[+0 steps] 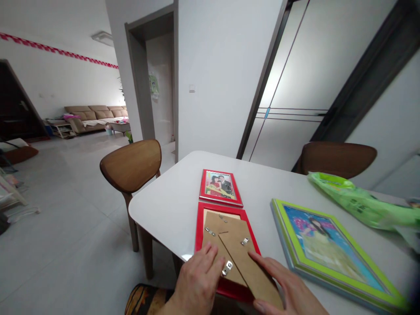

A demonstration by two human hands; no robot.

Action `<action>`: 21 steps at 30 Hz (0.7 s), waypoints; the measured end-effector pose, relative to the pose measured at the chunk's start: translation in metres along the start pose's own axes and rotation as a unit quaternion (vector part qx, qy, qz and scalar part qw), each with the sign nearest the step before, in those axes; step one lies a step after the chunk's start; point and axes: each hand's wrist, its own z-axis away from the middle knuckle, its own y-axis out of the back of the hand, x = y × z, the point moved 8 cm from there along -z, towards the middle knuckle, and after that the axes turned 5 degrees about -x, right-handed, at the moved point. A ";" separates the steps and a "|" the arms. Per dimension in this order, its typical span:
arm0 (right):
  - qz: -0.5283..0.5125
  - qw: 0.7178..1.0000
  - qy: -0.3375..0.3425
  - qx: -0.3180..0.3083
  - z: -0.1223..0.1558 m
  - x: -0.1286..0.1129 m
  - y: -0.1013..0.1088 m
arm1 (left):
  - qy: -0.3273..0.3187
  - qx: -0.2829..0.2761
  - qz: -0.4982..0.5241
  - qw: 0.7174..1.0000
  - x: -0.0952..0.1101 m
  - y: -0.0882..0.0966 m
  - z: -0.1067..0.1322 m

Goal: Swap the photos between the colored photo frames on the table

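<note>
A red picture frame (200, 221) lies face down at the near edge of the table. Its brown backing board (241, 221), with metal clips and a slanted stand leg (251, 267), sits askew over the opening, leaving a pale strip of the inside showing at the far end. My left hand (198, 280) is closed at the board's left side, fingers and thumb bent together on it. My right hand (288, 284) grips the right side near the stand leg, thumb at the lower end and fingers along the edge. Their undersides are hidden.
Beyond is a smaller red frame (221, 187) with a photo of two people. Stacked green and grey-blue frames (328, 245) lie to the right, near a green plastic bag (364, 203). Wooden chairs (133, 166) stand around the white table (164, 205).
</note>
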 end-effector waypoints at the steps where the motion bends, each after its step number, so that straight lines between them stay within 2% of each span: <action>1: 0.022 1.000 -0.005 0.000 0.002 0.003 0.000 | 0.006 -0.009 0.008 1.000 0.002 -0.006 -0.001; 6: 0.109 0.993 -0.001 0.039 -0.004 0.003 0.004 | 0.060 -0.081 0.063 0.993 -0.009 -0.021 -0.006; 11: 0.142 0.989 0.019 0.041 -0.009 0.001 -0.001 | 0.089 -0.151 0.153 0.973 -0.019 -0.022 -0.009; 16: 0.156 0.987 0.009 0.032 -0.011 -0.003 0.000 | 0.100 -0.185 0.195 0.958 -0.020 -0.024 -0.002; 21: 0.161 0.987 0.001 0.028 -0.012 -0.004 0.003 | 0.100 -0.186 0.204 0.956 -0.022 -0.030 0.004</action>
